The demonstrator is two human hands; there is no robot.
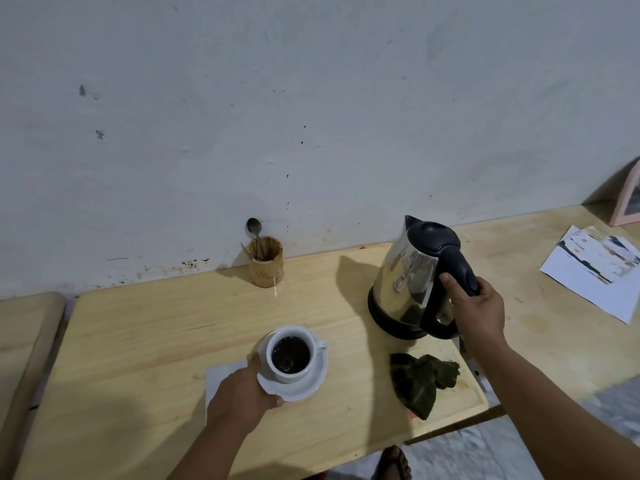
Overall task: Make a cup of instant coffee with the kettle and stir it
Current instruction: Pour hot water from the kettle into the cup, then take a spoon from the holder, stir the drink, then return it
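A white cup [294, 372] full of dark coffee stands on a white saucer [313, 384] near the front of the wooden table [156, 341]. My left hand [239, 398] grips the saucer's near left rim. To the right stands a steel kettle [405, 275] with a black lid and handle, upright on its black base. My right hand [479, 310] is wrapped around the kettle's handle. A spoon [255, 233] sticks up out of a wooden holder [266, 261] by the wall.
A white napkin [221, 375] lies under my left hand. A crumpled green cloth [420, 379] lies right of the saucer. Papers [595, 271] and a leaning pink frame [628, 199] sit at the far right. A second table [20, 327] adjoins on the left.
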